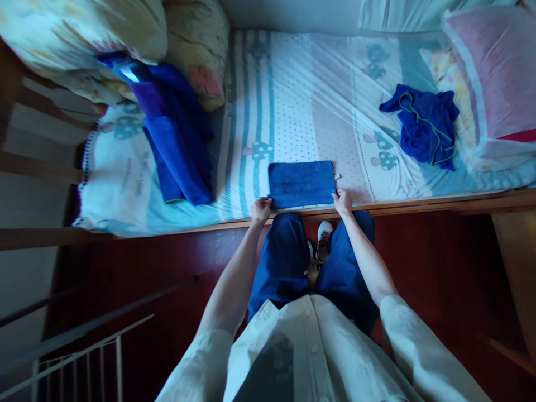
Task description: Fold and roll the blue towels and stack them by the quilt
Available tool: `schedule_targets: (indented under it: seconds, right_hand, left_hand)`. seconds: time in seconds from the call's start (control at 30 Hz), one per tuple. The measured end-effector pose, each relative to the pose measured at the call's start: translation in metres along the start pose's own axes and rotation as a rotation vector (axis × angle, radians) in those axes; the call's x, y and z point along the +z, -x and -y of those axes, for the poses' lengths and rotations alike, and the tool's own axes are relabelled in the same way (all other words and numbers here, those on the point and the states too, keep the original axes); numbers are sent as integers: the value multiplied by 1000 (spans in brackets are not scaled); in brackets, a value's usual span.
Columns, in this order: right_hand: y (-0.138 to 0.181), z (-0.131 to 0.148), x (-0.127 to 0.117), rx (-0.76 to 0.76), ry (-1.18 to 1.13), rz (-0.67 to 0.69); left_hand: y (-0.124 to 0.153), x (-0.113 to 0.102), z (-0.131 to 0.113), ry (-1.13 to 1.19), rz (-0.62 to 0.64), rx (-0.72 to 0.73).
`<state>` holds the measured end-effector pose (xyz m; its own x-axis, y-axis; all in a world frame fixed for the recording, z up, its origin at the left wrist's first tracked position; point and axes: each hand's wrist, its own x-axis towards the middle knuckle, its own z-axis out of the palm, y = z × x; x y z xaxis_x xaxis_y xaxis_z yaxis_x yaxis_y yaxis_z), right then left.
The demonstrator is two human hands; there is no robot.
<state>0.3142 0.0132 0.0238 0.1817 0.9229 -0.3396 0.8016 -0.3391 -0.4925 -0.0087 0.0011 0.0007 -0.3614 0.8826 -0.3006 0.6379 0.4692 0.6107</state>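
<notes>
A blue cloth [301, 183], folded into a flat rectangle with a small white tag at its right side, lies at the front edge of the bed. My left hand [261, 210] pinches its near left corner. At the near right corner, my right hand [343, 202] grips the cloth in the same way. Off to the right lies a crumpled blue cloth [429, 125] with a green cord or edging across it. Long folded blue cloths [176, 151] rest on the left part of the bed.
The bed [293, 84] has a patterned sheet and a wooden front rail [419, 206]. A pink pillow [494, 72] stands at the right end; bulky bedding [96, 33] is piled at the left. A white metal rack [119, 363] stands at the lower left on the dark red floor [167, 307].
</notes>
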Motion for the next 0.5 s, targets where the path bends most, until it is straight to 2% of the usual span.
schedule_targets:
  seconds: [0.27,0.5]
  right_hand:
    - [0,1,3,25,59,2]
    - [-1,0,6,40,71,5]
  left_hand:
    - [0,3,1,-44,24,-39]
    - [1,3,1,-50,-1,-15]
